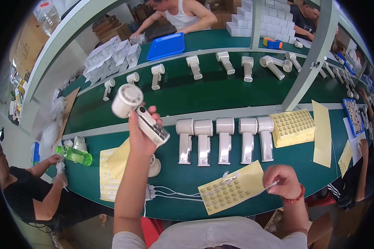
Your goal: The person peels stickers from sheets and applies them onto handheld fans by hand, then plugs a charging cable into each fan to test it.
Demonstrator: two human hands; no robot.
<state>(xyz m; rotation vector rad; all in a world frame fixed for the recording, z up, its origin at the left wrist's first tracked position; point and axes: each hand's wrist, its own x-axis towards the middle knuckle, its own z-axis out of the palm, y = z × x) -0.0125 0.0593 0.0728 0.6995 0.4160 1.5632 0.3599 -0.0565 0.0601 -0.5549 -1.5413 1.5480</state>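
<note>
My left hand (142, 130) is closed around the handle of a white handheld fan (127, 101), raised over the bench with its round, vented head up and left. The handle slants down to the right, and its lower end looks uncovered. My right hand (283, 181) pinches the end of a thin white cable (174, 198) near the bench's front edge. Beneath the cables lies a yellow sheet of small round stickers (225, 200), just left of that hand. Several white fans (225, 143) stand in a row beyond the sheet, heads up.
A white charging block (149, 193) feeds the cables. Yellow sticker sheets (293, 126) are stacked right; a green bottle (75, 155) lies left. More fans (195, 68) lie on the green conveyor belt (174, 97). A metal post (307, 79) rises at right. Co-workers sit around.
</note>
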